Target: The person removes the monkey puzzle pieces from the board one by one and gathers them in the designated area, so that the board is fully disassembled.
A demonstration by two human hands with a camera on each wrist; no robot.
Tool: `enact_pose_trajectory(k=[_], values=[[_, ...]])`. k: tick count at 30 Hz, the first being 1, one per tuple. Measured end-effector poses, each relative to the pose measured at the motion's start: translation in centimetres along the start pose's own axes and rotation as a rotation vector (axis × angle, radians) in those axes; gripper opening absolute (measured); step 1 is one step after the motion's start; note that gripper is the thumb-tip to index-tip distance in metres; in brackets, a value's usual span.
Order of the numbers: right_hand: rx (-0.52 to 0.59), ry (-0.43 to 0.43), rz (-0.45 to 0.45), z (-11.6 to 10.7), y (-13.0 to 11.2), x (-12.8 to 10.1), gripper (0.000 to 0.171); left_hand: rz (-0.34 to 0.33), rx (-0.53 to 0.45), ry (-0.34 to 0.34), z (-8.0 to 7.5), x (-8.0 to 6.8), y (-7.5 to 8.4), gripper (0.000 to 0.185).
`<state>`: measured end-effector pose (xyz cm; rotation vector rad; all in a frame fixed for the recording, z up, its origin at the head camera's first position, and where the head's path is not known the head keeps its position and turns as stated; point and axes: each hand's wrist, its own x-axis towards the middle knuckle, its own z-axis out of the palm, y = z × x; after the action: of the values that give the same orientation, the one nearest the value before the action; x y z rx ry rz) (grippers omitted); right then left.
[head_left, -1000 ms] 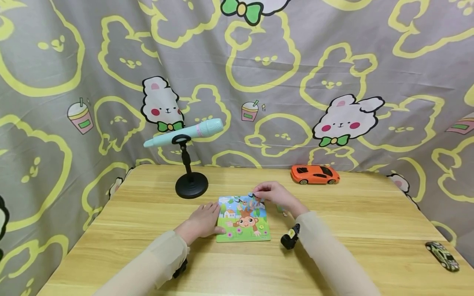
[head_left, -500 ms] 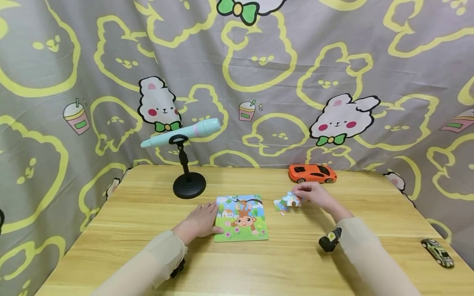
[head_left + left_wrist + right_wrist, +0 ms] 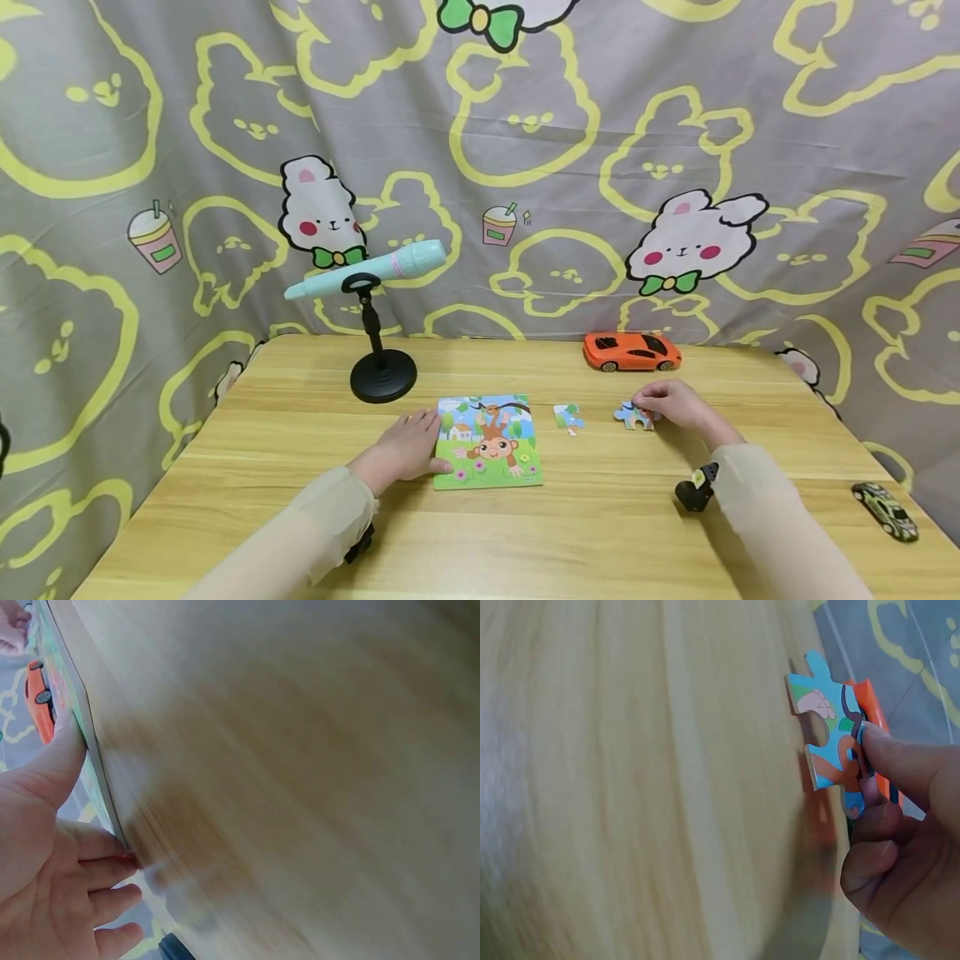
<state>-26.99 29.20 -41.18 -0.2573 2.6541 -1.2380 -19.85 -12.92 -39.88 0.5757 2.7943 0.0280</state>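
Observation:
A monkey jigsaw board (image 3: 489, 442) lies flat near the middle of the wooden table (image 3: 300, 450). My left hand (image 3: 408, 450) rests open against the board's left edge (image 3: 94, 761), fingers straight. My right hand (image 3: 671, 402) is out to the right, below the orange car, and pinches a loose puzzle piece (image 3: 634, 416) that lies on the table. In the right wrist view that piece (image 3: 826, 742) is blue and orange, with a fingertip (image 3: 877, 750) pressing on it. Another loose piece (image 3: 567, 417) lies between the board and my right hand.
An orange toy car (image 3: 632, 352) stands at the back right. A black stand (image 3: 382, 377) at the back left holds a light blue toy microphone (image 3: 367, 270). A small dark toy car (image 3: 888, 512) sits near the right edge. A patterned cloth hangs behind.
My right hand has gone from the board's top right corner out to the right, carrying a puzzle piece down onto the table. The left hand has stayed at the board's edge.

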Motion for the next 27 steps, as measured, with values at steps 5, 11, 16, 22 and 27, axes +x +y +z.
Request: enact_pose_trajectory(k=[5,11,16,22,27], values=[[-0.002,0.014,0.024,0.0,0.6,0.1,0.023,-0.002,0.004,0.001,-0.1,-0.1,0.0,0.08],[-0.012,0.021,0.025,0.1,1.2,0.4,0.021,-0.002,0.0,-0.01,-0.2,-0.1,0.1,0.079],[-0.017,0.027,0.03,0.2,1.5,0.5,0.02,-0.004,0.001,-0.017,-0.2,-0.1,0.1,0.08],[-0.014,0.024,0.025,0.3,1.5,0.6,0.02,-0.005,0.003,-0.014,-0.2,-0.1,0.2,0.08],[-0.003,0.017,0.023,0.4,1.0,0.6,0.021,-0.009,0.001,-0.01,-0.1,-0.1,0.2,0.08]])
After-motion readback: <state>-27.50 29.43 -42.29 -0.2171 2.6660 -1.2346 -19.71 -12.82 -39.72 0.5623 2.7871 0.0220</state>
